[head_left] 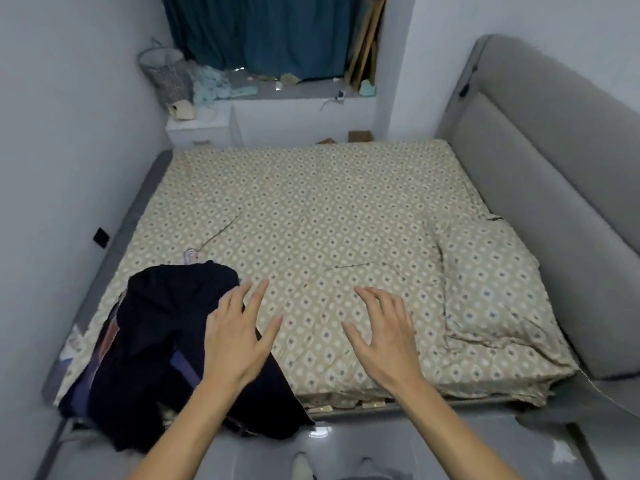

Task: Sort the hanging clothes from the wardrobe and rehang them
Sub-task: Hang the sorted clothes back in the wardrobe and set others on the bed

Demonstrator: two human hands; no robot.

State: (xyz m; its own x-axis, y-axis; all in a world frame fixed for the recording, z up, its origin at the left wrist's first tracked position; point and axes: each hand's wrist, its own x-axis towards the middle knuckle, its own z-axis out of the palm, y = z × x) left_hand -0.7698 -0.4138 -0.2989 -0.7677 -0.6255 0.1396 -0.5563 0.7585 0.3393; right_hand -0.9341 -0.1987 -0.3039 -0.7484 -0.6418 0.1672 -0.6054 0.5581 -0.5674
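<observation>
Both hands spread, empty, beside dark clothes on bed.

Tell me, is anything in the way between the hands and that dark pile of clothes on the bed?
Nothing visible is. The left hand hovers open right over the edge of the dark clothes pile. The right hand is open over bare bedspread, with only flat cover between it and the pile.

The dark clothes pile buries whatever's under it, just a hanger hook pokes out. Windowsill clutter is too blurry to make out.
</observation>
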